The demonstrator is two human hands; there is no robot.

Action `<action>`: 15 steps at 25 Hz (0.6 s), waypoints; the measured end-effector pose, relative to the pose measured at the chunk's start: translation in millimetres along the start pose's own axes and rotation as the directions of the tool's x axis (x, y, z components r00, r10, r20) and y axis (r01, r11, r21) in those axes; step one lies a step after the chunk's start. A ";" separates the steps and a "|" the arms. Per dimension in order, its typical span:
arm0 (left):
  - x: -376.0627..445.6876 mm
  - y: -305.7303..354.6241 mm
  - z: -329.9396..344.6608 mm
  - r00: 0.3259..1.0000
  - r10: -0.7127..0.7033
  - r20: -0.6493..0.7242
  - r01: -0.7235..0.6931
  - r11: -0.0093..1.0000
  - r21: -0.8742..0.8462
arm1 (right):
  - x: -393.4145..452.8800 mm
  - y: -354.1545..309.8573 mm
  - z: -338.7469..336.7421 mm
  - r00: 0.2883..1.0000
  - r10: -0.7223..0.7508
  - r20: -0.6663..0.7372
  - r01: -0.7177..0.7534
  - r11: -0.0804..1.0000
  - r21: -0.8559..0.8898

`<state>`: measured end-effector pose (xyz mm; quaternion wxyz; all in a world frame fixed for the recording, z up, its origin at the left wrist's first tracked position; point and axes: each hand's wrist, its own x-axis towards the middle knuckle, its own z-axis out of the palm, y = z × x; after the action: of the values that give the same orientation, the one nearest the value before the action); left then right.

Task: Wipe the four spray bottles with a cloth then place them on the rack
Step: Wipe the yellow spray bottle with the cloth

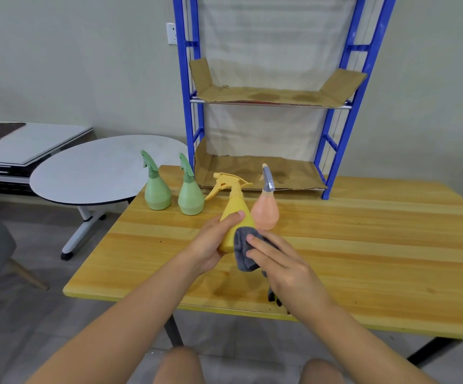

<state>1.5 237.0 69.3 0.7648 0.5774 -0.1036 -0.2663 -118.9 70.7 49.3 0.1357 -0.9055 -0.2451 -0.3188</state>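
Your left hand (211,242) grips the yellow bottle (235,217) above the near table (363,245); your right hand (277,261) presses the grey cloth (242,249) against its base. Caution: a hard wipe could swing it into the pink bottle (265,209) just beyond and topple it.

bare forearms, no sleeves, both hands (252,253) ungloved, knees bare.
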 end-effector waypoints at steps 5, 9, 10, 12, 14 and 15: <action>-2.6 -0.9 -5.2 0.997 -0.043 0.067 0.054 0.985 -0.164 | 3.7 7.9 -3.6 0.999 0.054 0.001 -0.054 0.999 0.000; 0.4 0.4 -3.6 0.999 -0.010 0.036 0.011 0.999 -0.032 | 6.1 1.6 -0.9 0.998 -0.040 0.051 0.040 0.999 0.003; 0.2 1.7 -2.6 0.999 -0.013 0.029 0.013 1.000 -0.012 | 7.6 1.2 -1.6 0.999 -0.019 0.039 0.019 1.000 0.005; -1.4 3.4 -0.9 0.999 -0.023 0.034 0.024 0.999 -0.026 | 10.4 -0.5 -4.0 0.999 0.036 0.025 -0.036 0.999 0.018; -4.2 4.3 -1.7 0.998 -0.048 0.033 0.051 0.992 -0.114 | 11.3 3.0 -2.0 0.999 -0.007 0.053 0.007 1.000 0.002; -4.5 3.8 -3.8 0.998 -0.058 0.039 0.063 0.988 -0.144 | 11.0 6.6 0.2 0.998 -0.021 0.057 0.020 1.000 0.020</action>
<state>0.6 243.2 72.4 0.7945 0.5184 -0.0796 -0.3062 -107.8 69.1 55.7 0.1339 -0.9104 -0.2613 -0.2916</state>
